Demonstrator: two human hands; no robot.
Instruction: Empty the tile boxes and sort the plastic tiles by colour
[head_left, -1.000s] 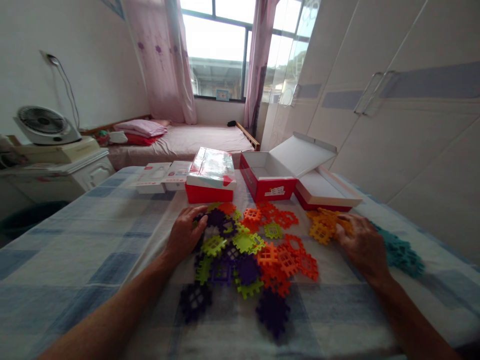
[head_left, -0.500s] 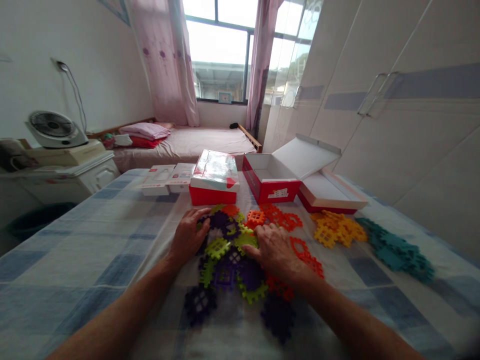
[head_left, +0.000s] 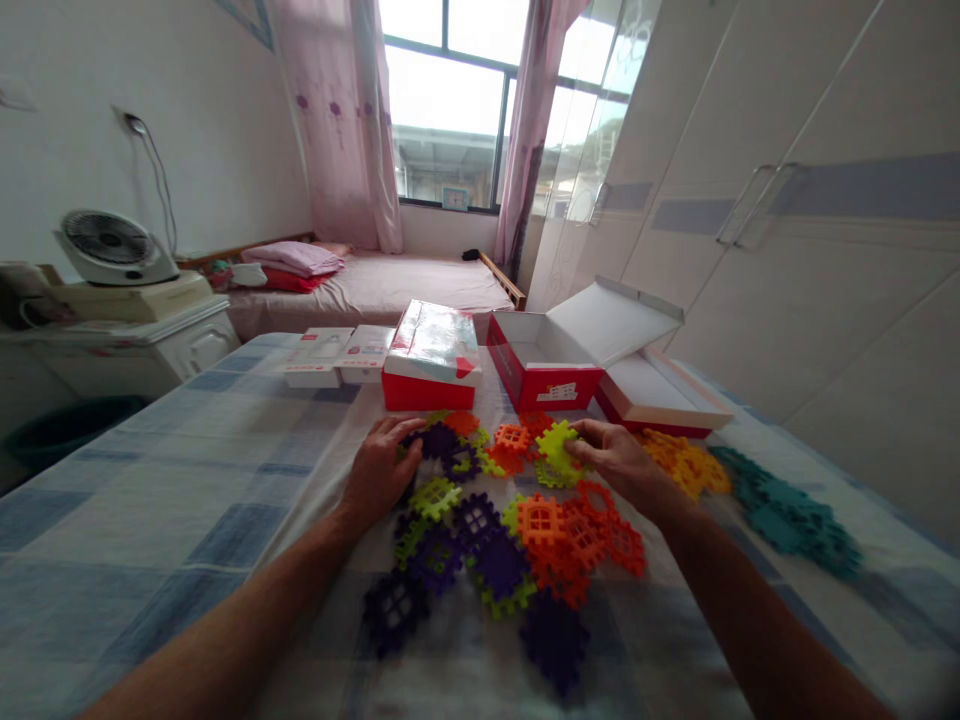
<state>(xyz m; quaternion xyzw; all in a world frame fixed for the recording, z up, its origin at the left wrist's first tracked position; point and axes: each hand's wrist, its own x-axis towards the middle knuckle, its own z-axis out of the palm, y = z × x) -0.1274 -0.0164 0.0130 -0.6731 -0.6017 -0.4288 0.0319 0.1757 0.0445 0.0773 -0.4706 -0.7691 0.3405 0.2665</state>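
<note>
A lime tile [head_left: 555, 446] is pinched by the right hand [head_left: 619, 458] over loose tiles [head_left: 501, 562]; the left hand [head_left: 376, 468] (grip not determinable) is rested beside them. Sorting appears underway; controlled placement seems required.

The right hand [head_left: 622, 462] has shifted right and now pinches a lime-green piece [head_left: 555, 446], taken from the heap [head_left: 501, 562], in front of the open red box [head_left: 525, 385].

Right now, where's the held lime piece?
In the head view, right of centre, the lime piece is in the right hand, right of an orange piece.
</note>
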